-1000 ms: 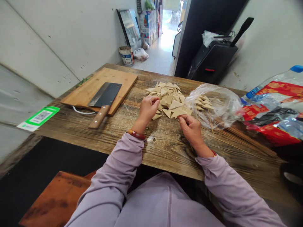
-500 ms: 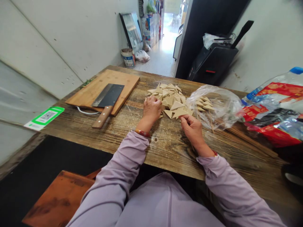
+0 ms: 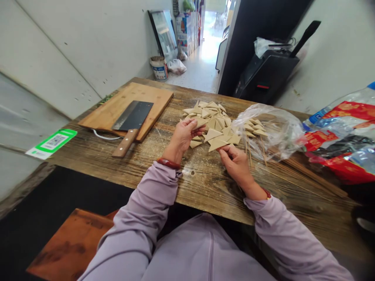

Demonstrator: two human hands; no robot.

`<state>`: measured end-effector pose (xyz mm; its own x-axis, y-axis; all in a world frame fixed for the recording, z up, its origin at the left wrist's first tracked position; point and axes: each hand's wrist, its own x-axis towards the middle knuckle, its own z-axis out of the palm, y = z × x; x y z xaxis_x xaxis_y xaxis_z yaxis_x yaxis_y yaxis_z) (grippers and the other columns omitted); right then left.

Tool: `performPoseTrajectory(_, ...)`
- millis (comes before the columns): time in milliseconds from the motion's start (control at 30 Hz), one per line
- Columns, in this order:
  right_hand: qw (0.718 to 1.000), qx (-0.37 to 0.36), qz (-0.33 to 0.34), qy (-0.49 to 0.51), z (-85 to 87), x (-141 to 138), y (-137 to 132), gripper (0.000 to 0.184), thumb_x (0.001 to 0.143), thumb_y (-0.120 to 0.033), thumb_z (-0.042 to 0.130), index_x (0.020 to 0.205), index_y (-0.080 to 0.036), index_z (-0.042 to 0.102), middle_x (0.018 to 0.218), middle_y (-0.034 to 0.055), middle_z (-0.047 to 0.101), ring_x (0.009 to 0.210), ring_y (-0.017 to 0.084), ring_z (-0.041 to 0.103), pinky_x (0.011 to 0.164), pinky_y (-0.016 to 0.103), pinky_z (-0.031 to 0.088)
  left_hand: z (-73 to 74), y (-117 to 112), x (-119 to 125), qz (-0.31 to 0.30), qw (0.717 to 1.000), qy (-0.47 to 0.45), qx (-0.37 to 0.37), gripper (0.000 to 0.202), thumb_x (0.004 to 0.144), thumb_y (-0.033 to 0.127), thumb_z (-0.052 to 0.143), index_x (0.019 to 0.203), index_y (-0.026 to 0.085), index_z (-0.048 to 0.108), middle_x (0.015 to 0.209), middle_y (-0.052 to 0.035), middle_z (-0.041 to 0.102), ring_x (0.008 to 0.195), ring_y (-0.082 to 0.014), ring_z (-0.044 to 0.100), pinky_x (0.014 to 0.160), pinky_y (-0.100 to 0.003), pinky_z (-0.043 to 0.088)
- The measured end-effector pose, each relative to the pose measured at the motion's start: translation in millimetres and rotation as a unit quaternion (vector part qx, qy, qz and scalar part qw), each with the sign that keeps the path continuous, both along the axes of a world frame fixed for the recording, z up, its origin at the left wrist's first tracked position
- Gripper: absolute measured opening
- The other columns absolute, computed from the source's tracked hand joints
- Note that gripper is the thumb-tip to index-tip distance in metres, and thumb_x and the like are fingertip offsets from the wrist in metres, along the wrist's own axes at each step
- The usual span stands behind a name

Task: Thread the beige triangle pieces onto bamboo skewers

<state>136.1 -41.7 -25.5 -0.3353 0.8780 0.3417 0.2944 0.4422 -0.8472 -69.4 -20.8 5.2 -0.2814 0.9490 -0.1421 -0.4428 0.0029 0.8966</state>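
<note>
My left hand (image 3: pixel 184 135) grips a tan triangular piece of bean curd (image 3: pixel 199 122) taken from the edge of a loose pile of similar triangles (image 3: pixel 215 127) on the wooden table (image 3: pixel 205 187). My right hand (image 3: pixel 234 163) sits just below the pile, its fingers pinched on a thin bamboo skewer (image 3: pixel 240 189), mostly hidden by the hand. To its right, a clear plastic bag (image 3: pixel 281 134) holds more triangles and sticks.
A cleaver (image 3: pixel 132 116) lies on a wooden cutting board (image 3: pixel 155 96) at the left. Loose bamboo skewers (image 3: pixel 310 176) lie at the right, near plastic-wrapped red packaging (image 3: pixel 336 142). A green-printed card (image 3: pixel 51 144) sits on the left table edge, and a wooden stool (image 3: pixel 68 246) stands below.
My left hand has lifted a triangle off the pile and turned it toward my right hand. My right hand has drawn slightly back from the pile.
</note>
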Motion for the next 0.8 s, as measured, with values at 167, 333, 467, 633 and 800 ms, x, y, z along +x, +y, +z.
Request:
performPoseTrajectory(167, 1.000, 0.005, 0.023, -0.016, 1.7, -1.6, -3.1, 0.022, 0.088, -0.034, 0.055, 0.080, -0.019, 0.068, 0.060, -0.0014, 0.060, 0.052, 0.013, 0.049, 0.054, 0.026, 0.038, 3.3, -0.8, -1.0, 0.024, 0.999, -0.028, -0.015, 0.009, 0.086, 0.019, 0.064, 0.086, 0.010, 0.065, 0.074, -0.0055, 0.074, 0.060, -0.0105, 0.068, 0.063, -0.022, 0.053)
performPoseTrajectory(333, 0.999, 0.004, 0.035, -0.023, 2.8, -2.4, -3.2, 0.022, 0.088, -0.033, 0.055, 0.079, -0.018, 0.068, 0.060, -0.0011, 0.059, 0.053, 0.012, 0.050, 0.055, 0.026, 0.038, 5.1, -1.3, 1.8, 0.024, 0.999, -0.037, -0.017, 0.009, 0.086, 0.018, 0.065, 0.084, 0.010, 0.065, 0.074, -0.0068, 0.073, 0.061, -0.0114, 0.068, 0.067, -0.024, 0.053)
performPoseTrajectory(467, 0.999, 0.004, 0.037, -0.025, 0.7, -2.5, -2.4, 0.021, 0.088, -0.032, 0.055, 0.081, -0.017, 0.069, 0.060, -0.0013, 0.059, 0.053, 0.012, 0.050, 0.055, 0.026, 0.038, 5.0, -1.6, 3.0, 0.023, 0.999, -0.040, -0.015, 0.010, 0.087, 0.018, 0.062, 0.083, 0.010, 0.066, 0.074, -0.0068, 0.074, 0.063, -0.0118, 0.069, 0.067, -0.024, 0.053)
performPoseTrajectory(633, 0.999, 0.013, 0.036, -0.027, -1.6, -2.6, -2.1, 0.022, 0.088, -0.032, 0.054, 0.082, -0.018, 0.070, 0.066, 0.0005, 0.064, 0.058, 0.013, 0.054, 0.057, 0.026, 0.040, 5.3, -1.9, 3.2, 0.027, 0.998, -0.048, -0.010, 0.009, 0.086, 0.018, 0.064, 0.083, 0.010, 0.066, 0.073, -0.0067, 0.074, 0.063, -0.0127, 0.069, 0.066, -0.024, 0.053)
performPoseTrajectory(800, 0.999, 0.010, 0.036, -0.029, -1.6, -2.8, -2.0, 0.021, 0.088, -0.031, 0.055, 0.081, -0.018, 0.069, 0.062, -0.0011, 0.061, 0.055, 0.013, 0.052, 0.056, 0.026, 0.039, 6.8, -2.6, 3.8, 0.030, 0.999, -0.043, -0.013, 0.009, 0.084, 0.019, 0.066, 0.084, 0.010, 0.066, 0.074, -0.0068, 0.074, 0.064, -0.0123, 0.069, 0.070, -0.025, 0.054)
